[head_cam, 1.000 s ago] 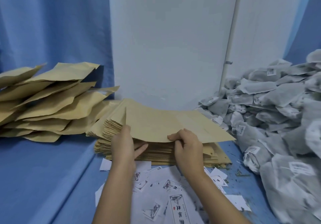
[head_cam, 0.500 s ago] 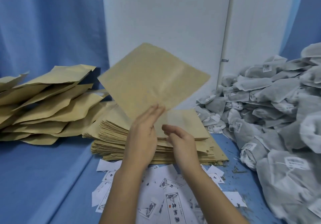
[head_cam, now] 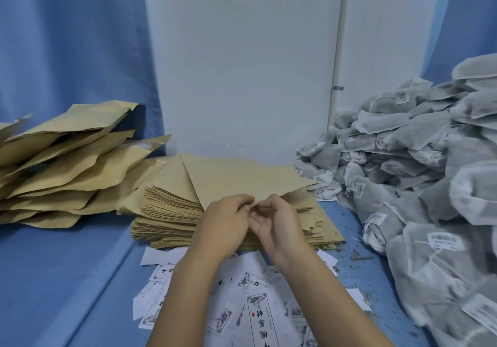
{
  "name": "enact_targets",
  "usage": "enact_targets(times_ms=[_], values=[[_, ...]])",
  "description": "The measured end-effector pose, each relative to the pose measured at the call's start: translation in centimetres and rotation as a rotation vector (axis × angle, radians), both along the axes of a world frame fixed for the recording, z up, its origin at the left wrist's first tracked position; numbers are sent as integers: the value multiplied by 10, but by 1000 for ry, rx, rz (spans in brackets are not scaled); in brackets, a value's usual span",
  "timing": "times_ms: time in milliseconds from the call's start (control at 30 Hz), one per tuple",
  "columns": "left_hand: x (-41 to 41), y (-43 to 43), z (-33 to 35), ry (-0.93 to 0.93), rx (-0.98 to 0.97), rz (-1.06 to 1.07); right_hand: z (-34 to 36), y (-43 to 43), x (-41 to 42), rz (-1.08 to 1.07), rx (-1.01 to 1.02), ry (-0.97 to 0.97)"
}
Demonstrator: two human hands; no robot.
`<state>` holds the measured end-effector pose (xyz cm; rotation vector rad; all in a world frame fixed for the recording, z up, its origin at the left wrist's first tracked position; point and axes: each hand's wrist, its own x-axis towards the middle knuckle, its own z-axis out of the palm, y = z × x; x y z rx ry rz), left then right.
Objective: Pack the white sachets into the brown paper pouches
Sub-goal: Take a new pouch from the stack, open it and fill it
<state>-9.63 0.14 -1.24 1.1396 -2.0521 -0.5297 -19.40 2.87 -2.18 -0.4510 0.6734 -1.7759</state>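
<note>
Guessing at the likeliest fault from here: pinching too hard and tearing or creasing the thin paper mouth, failing to part two flat layers clinging together, or losing the edge and dropping it onto the printed slips [head_cam: 258,317] scattered on the blue cloth [head_cam: 67,279] at 6 o'clock, nearest the body. Just beyond, at centre, left hand [head_cam: 223,225] and right hand [head_cam: 282,228] meeting fingertip to fingertip, fingers of both curled in, pinching the near edge of one brown paper pouch [head_cam: 250,182]; left seen from the back, right turned palm up. Held nearly flat, spreading away toward 12 o'clock, right above a tall stack of flat pouches [head_cam: 172,212]. Nothing white in either hand. Heaped from 1 to 4 o'clock, white sachets [head_cam: 419,174], the closest just beside the held pouch's far corner. Piled loosely at 9 to 10 o'clock, bulging pouches [head_cam: 70,163], apparently filled. Farthest off at 12 o'clock, a white panel [head_cam: 242,64].
</note>
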Motion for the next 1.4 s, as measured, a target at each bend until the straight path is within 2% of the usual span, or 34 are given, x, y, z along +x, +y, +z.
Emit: enact_targets(times_ms=[133,200,367,567,933,1100,1233,1400], values=[[-1,-2,0,144,106,13,0,1,1,5,0,27],[0,-1,0,147,81,46,0,1,2,8,-3,76],[1,4,-2,-179,-206,114,-4,1,5,-32,23,251],[-1,7,0,-235,-295,105,-6,-1,0,-65,75,67],[-12,12,-4,-268,-313,183,-4,1,-2,-197,168,103],[-11,12,-1,-133,-304,274,-3,3,3,-179,150,114],[-12,13,-2,-188,-305,238,-5,2,-2,-124,148,62],[-2,6,-10,-142,-371,253,-12,0,-11,-101,232,5]])
